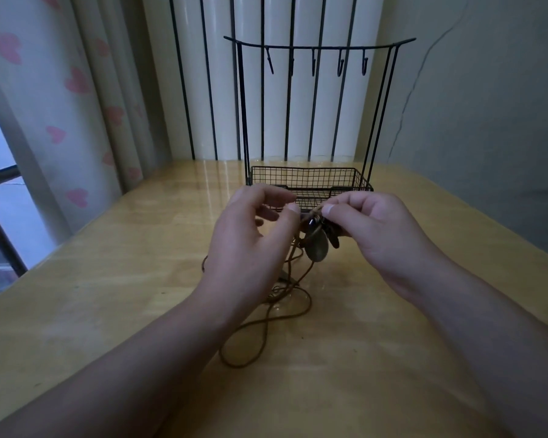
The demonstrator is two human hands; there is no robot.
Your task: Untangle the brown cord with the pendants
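Seen from above, two bare hands meet over a glossy wooden table point(114, 279), working at a brown cord point(268, 324) strung with pendants point(317, 249). The right hand point(380, 235) pinches the cord between thumb and forefinger at the knotted cluster just above the pendants, holding it lifted off the table. The left hand point(250, 241) is half curled beside it, thumb and forefinger tips close to the same cluster; whether they actually grip a strand cannot be told. A pale oval pendant hangs below the pinch, with smaller dark ones bunched beside it. The rest of the cord trails down between the wrists and lies in loose, crossing loops on the table. Behind the hands stands a black wire rack point(310, 181) with a mesh tray and a row of empty hooks.

The cord looks thin, soft and light, likely to slide easily and to tighten if pulled hard. The pendants probably add swinging weight. The best hold seems to be on the cord right at the tangle, teasing loops apart gently, not tugging the ends.
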